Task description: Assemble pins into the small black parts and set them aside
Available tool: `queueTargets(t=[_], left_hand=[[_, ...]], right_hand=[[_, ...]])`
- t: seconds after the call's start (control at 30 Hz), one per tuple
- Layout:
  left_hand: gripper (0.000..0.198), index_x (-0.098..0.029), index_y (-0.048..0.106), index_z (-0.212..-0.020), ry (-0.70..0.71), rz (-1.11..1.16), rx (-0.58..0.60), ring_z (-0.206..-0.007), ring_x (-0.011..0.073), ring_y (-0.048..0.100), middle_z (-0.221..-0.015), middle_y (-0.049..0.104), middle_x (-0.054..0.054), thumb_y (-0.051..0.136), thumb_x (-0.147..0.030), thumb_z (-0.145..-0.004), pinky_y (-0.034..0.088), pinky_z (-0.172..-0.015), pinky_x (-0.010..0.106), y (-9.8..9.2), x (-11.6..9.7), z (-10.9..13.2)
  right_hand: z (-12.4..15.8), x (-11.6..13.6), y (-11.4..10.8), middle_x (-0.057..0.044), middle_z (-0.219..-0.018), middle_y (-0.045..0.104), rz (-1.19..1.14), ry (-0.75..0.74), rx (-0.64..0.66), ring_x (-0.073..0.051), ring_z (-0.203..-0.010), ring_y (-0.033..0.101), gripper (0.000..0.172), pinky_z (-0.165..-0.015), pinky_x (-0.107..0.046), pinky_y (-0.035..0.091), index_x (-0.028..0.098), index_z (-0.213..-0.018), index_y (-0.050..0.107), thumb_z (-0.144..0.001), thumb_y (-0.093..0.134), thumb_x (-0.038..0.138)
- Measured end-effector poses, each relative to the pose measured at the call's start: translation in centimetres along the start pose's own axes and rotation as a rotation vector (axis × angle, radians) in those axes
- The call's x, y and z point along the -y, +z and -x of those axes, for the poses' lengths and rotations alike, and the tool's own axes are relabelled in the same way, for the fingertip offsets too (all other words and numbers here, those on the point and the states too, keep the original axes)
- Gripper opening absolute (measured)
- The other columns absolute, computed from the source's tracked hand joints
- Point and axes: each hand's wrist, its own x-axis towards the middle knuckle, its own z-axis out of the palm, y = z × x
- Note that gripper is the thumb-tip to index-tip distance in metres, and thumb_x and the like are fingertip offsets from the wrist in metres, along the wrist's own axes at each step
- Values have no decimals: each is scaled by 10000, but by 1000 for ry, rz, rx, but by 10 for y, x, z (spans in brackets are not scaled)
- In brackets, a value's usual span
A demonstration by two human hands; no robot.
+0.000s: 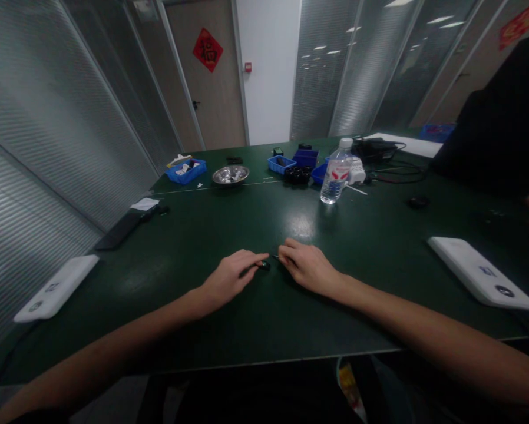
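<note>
My left hand (234, 274) rests on the dark green table (180, 341), its fingers bent round a small dark object (263, 266) whose end sticks out at the fingertips. Just to the right, my right hand (306, 265) has its fingers curled and pinches a thin, metallic-looking piece (275, 256) that points toward the left hand. The two hands are close together, with a small gap between them. Both small items are too tiny to identify.
A water bottle (335, 174) stands beyond my right hand. Farther back are a metal dish (231, 175), a blue basket (187, 171) and black cables (379, 152). White devices lie left (56, 288) and right (480, 271). Another person (503, 118) is at the right.
</note>
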Motion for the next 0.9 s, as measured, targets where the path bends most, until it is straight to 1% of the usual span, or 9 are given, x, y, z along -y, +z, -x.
queueTargets(t=[0.17,0.3,0.37,0.43,0.53,0.6,0.73,0.83,0.9], left_hand=[[381,-259,635,-1356,-107,151,-71,-920,193,633,-1095,716,75,526,-182,-999,515,-781,324,-2,3,1],[289,-240,708,-1226,-127,210,-151,-935,199,637,-1096,707,83,526,-205,-1003,508,-765,314,-3,5,1],[270,-239,717,-1193,-119,193,-160,-942,199,633,-1130,686,87,537,-202,-996,515,-764,316,-3,4,1],[285,-249,706,-1212,-96,146,-139,-1002,208,624,-1178,663,89,537,-187,-992,529,-803,332,-2,3,1],[314,-267,697,-1229,-24,27,-89,-1151,234,580,-1248,636,81,537,-157,-983,520,-950,402,0,0,2],[331,-265,689,-1242,24,-54,-62,-1193,245,561,-1284,622,83,538,-140,-975,502,-1007,444,0,-2,3],[330,-241,664,-1273,76,-122,-13,-1193,256,571,-1292,630,102,537,-149,-983,506,-1012,466,-1,-2,2],[251,-219,684,-1208,68,-56,26,-1127,235,612,-1193,679,92,552,-183,-998,522,-988,432,-2,0,1],[203,-207,710,-1140,48,28,18,-1086,217,637,-1144,696,83,566,-189,-997,535,-968,403,-3,3,1]], right_hand=[[-1,-1,2,-16,-925,560,-34,12,-11,-123,-692,480,86,-605,-261,267,205,-916,550,-948,496,147],[-2,0,1,-2,-900,594,-82,38,-42,-131,-711,504,64,-639,-255,306,213,-937,523,-909,550,162],[-2,1,1,0,-910,614,-112,53,-48,-134,-719,521,85,-653,-255,327,218,-964,522,-905,556,168],[-1,3,0,0,-927,632,-140,62,-59,-136,-725,537,111,-661,-255,346,225,-1003,525,-908,557,176],[-1,5,0,-3,-936,645,-161,58,-66,-141,-742,563,134,-679,-259,373,229,-1040,534,-914,559,189],[0,6,0,-7,-938,648,-161,55,-65,-145,-755,576,137,-693,-264,387,228,-1047,542,-916,559,192],[-1,5,1,-10,-948,652,-157,52,-73,-149,-770,583,138,-706,-268,398,229,-1047,550,-914,567,197],[0,5,1,-9,-949,653,-157,47,-73,-146,-761,579,134,-701,-268,398,229,-1050,552,-920,560,197],[0,4,1,-8,-950,653,-163,46,-74,-143,-752,576,132,-698,-268,398,229,-1054,553,-926,557,199]])
